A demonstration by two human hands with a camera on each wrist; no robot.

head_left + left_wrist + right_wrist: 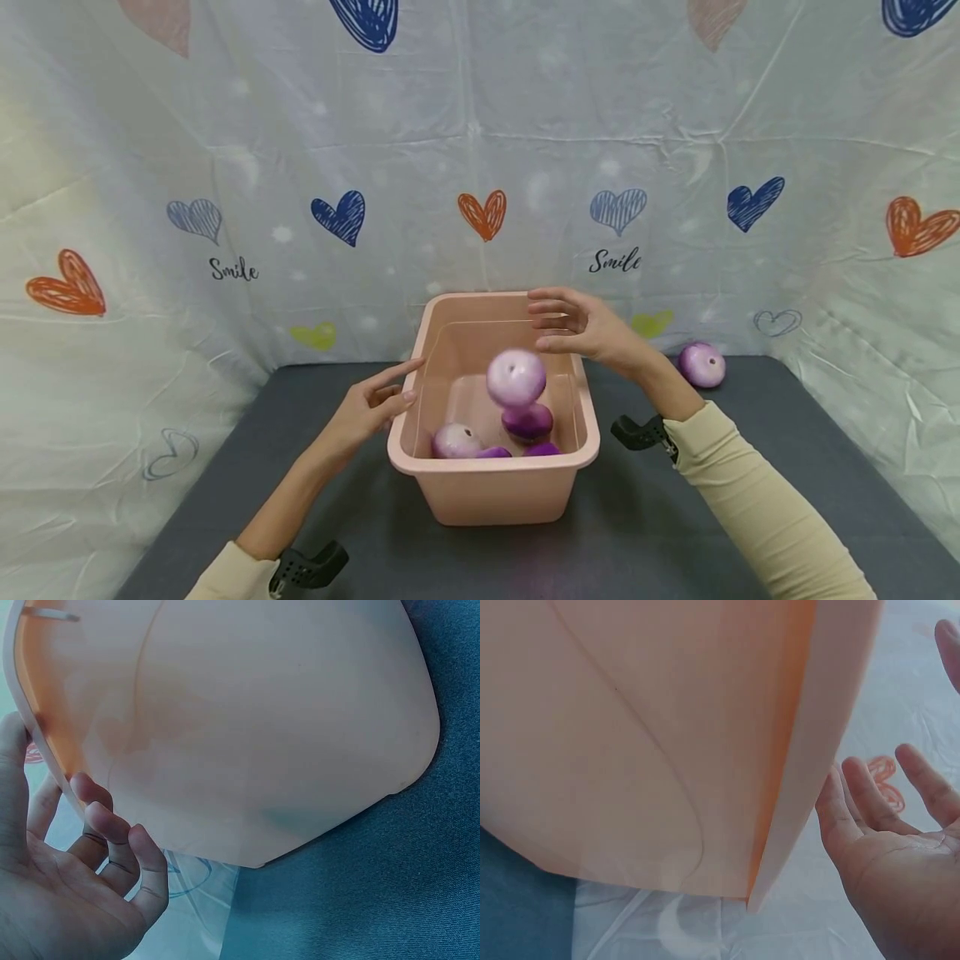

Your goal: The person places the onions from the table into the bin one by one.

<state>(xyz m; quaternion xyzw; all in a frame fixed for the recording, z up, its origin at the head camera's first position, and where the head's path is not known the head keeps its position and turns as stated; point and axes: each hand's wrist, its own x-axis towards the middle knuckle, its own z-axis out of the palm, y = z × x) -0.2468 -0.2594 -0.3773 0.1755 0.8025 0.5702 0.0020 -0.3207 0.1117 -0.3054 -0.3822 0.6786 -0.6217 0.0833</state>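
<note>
A pink plastic bin [495,492] stands in front of me. Beside its left rim is my left hand [378,400], fingers loosely bent and fingertips right at the edge; the left wrist view shows that hand [82,877] against the bin's outer wall [262,735]. My right hand [588,329] hovers over the right rim, relaxed and holding nothing, with its palm [907,877] visible in the right wrist view. Below it, a blurred purple-and-white onion [516,378] hangs in mid-air inside the bin. A darker purple onion [528,422] and a paler onion [455,442] lie lower.
One more purple onion [702,365] rests on the dark tabletop [300,467] at the back right, beyond my right forearm. A whitish curtain [420,108] printed with hearts hangs behind and at both sides. More purple pieces show partly behind the bin's front rim.
</note>
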